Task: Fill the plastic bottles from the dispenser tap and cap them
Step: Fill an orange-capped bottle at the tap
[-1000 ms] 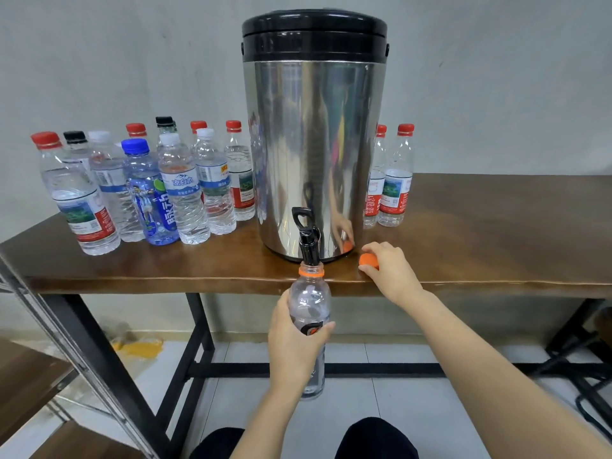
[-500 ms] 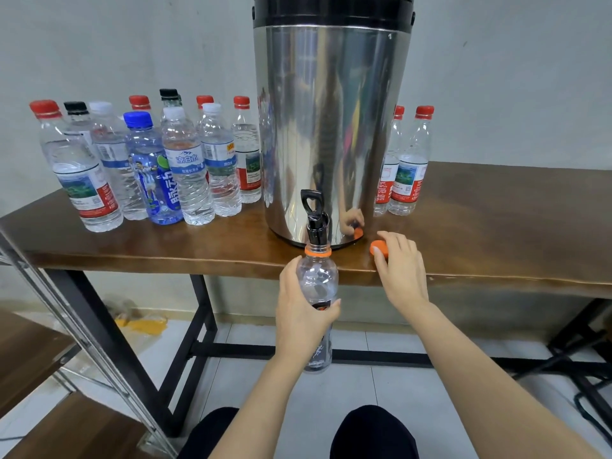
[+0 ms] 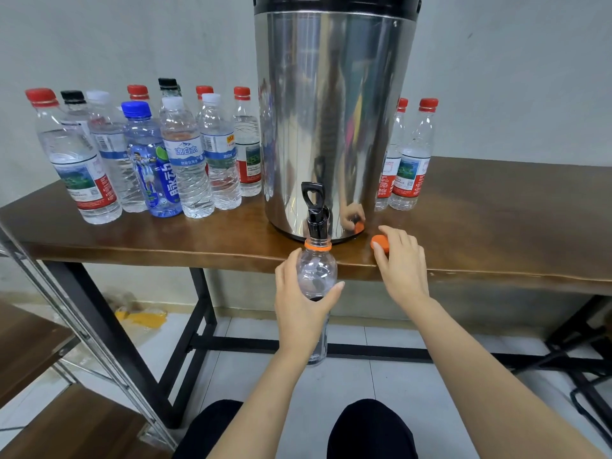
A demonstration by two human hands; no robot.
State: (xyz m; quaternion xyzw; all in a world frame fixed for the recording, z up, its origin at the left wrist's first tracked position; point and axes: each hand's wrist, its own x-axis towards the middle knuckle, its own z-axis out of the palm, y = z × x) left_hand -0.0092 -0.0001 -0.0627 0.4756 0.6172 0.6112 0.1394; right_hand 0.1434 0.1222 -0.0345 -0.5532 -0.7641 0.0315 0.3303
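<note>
The left hand (image 3: 299,304) grips the clear bottle (image 3: 316,270) at the table (image 3: 496,226) edge, with the bottle's mouth under the black tap (image 3: 316,212). The right hand (image 3: 402,265) pinches an orange cap (image 3: 379,243) on the tabletop with curled fingers. Behind them, the steel dispenser (image 3: 334,111) stands between a cluster of capped bottles (image 3: 185,160) and two red-capped bottles (image 3: 410,164).

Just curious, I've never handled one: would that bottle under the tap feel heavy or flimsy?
Probably light: the bottle in the left hand looks nearly empty. Its thin clear wall would likely dent if squeezed. Tall and narrow, it may tip easily.
</note>
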